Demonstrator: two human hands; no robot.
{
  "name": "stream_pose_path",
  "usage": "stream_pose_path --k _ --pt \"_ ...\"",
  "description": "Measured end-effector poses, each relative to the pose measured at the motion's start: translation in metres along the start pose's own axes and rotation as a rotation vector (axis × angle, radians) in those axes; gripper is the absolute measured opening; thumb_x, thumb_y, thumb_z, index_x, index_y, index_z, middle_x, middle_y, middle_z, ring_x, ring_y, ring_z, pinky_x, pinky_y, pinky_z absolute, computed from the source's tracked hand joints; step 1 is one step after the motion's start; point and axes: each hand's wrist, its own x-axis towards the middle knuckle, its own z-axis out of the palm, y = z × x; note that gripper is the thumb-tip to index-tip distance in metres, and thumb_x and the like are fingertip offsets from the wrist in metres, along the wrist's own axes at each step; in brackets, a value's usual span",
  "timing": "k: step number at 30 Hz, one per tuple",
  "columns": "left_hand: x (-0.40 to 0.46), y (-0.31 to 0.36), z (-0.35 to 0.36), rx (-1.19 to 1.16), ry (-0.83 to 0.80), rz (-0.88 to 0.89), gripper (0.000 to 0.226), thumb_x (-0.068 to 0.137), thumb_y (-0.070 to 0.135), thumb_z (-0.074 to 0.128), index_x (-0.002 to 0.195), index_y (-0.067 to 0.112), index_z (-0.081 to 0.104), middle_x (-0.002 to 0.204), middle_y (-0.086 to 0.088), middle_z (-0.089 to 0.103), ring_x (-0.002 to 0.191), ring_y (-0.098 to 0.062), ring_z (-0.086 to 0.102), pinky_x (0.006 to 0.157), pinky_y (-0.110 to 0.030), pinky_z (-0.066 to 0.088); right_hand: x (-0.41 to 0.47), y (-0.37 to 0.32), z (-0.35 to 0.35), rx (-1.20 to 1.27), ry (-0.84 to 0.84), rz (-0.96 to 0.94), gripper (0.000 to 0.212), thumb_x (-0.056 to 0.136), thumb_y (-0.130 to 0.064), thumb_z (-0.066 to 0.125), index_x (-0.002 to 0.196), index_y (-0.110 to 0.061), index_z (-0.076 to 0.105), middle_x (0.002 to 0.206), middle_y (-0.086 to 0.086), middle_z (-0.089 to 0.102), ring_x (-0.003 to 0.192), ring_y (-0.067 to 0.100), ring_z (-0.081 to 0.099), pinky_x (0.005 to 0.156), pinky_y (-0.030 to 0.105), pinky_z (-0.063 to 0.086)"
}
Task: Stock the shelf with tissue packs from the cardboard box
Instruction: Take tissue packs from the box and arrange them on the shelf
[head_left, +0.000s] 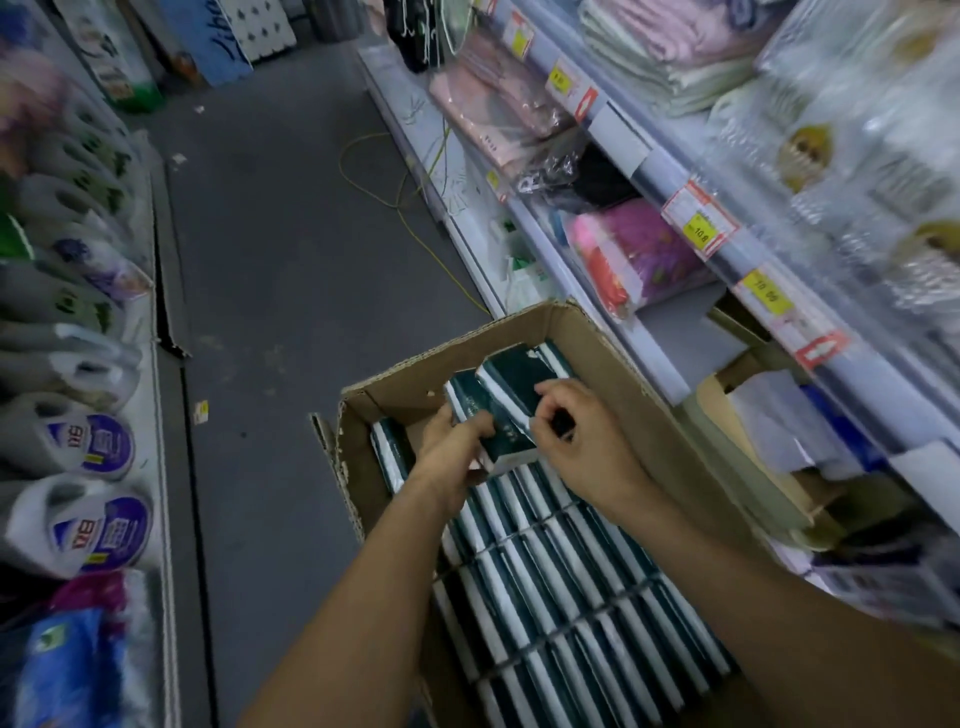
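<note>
Item: cardboard box (597, 338), one, open-topped, standing on the aisle floor (291, 249) just beside the right-hand shelf (691, 208). I judge it is parked there so each load needs only a short swing across to the shelving.

Item: tissue packs (571, 582), dark green with white edges, standing on edge in tight rows inside the box. Several rows show; the packs are too many and too blurred for a firm count. A gap lies at the far end of the box, where bare cardboard shows.

Item: lifted packs (498, 400), apparently two or three, raised and tilted above the rows at the far end. The exact number I cannot tell, as they overlap.

Item: left hand (454, 436), one. Grip closed, fingers curled round the near left side of the lifted packs, steadying them from that side.

Item: right hand (576, 426), one. Grip closed, fingertips pinching the right edge of the same bundle. Two hands, I judge, because the slick wrapping would let a loose bundle slide apart.

Item: price tags (701, 223) on the shelf rail, at least six, yellow and red.

Item: folded cloth goods (498, 104) on the right shelves, pink and pale; count unclear.

Item: handled white bags (88, 447) on the left shelving, in rows, blurred.

Status: stocking under way; box mostly full.
</note>
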Motion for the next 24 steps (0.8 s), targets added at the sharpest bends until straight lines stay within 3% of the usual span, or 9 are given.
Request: stream_pose_path --k 3,6,9,12,15,20,24 --pt "-0.047 0.008 0.002 -0.083 -0.154 -0.023 0.046 0.078 0.02 0.069 0.123 0.018 0.056 0.118 -0.018 0.065 0.112 -0.04 0.063 0.081 -0.055 0.058 -0.033 -0.025 -0.022 0.002 0.077 -0.069 0.013 0.091 -0.025 0.056 0.079 -0.019 0.059 0.118 -0.007 0.06 0.117 0.01 0.049 0.097 0.042 0.042" --pt "-0.093 0.013 0.012 -0.064 -0.193 0.043 0.062 0.074 0.038 0.083 0.126 0.02 0.055 0.112 -0.01 0.072 0.104 -0.032 0.069 0.085 -0.053 0.058 -0.07 -0.053 -0.047 0.012 0.107 -0.096 0.017 0.091 -0.031 0.051 0.081 -0.021 0.06 0.119 -0.007 0.06 0.117 0.007 0.047 0.098 0.038 0.04" --pt "-0.134 0.011 0.024 -0.065 -0.215 0.137 0.058 0.078 0.028 0.08 0.129 0.015 0.056 0.11 -0.011 0.074 0.099 -0.03 0.072 0.087 -0.048 0.057 -0.109 -0.072 -0.073 0.074 0.182 -0.079 0.005 0.091 -0.022 0.06 0.089 -0.02 0.064 0.118 -0.009 0.057 0.117 0.008 0.05 0.096 0.027 0.041" --pt "-0.169 0.014 0.035 -0.017 -0.284 0.153 0.041 0.087 0.022 0.071 0.125 0.015 0.059 0.108 -0.01 0.075 0.097 -0.027 0.072 0.086 -0.04 0.057 -0.142 -0.088 -0.105 0.232 0.342 0.081 0.016 0.094 -0.016 0.062 0.106 -0.025 0.059 0.113 -0.011 0.055 0.108 0.001 0.054 0.088 0.016 0.044" --pt "-0.203 0.025 0.05 0.091 -0.395 0.186 0.043 0.082 0.027 0.074 0.122 0.016 0.062 0.108 -0.008 0.075 0.096 -0.024 0.073 0.081 -0.035 0.057 -0.165 -0.108 -0.143 0.393 0.379 0.299 0.022 0.094 -0.021 0.063 0.114 -0.022 0.056 0.103 -0.007 0.061 0.091 -0.002 0.06 0.075 0.008 0.046" --pt "-0.26 0.034 0.084 0.204 -0.574 0.269 0.054 0.072 0.03 0.076 0.123 0.016 0.061 0.113 -0.008 0.073 0.104 -0.028 0.07 0.092 -0.041 0.055 -0.203 -0.142 -0.206 0.683 0.337 0.451 0.024 0.087 -0.026 0.071 0.106 -0.011 0.068 0.096 0.007 0.075 0.08 0.015 0.073 0.064 0.023 0.056" --pt "-0.306 0.024 0.115 0.195 -0.651 0.306 0.067 0.067 0.034 0.077 0.128 0.014 0.058 0.117 -0.01 0.072 0.105 -0.029 0.07 0.087 -0.04 0.058 -0.248 -0.162 -0.251 0.765 0.502 0.458 0.018 0.089 -0.025 0.069 0.098 -0.01 0.07 0.089 0.006 0.076 0.07 0.015 0.072 0.055 0.022 0.053"
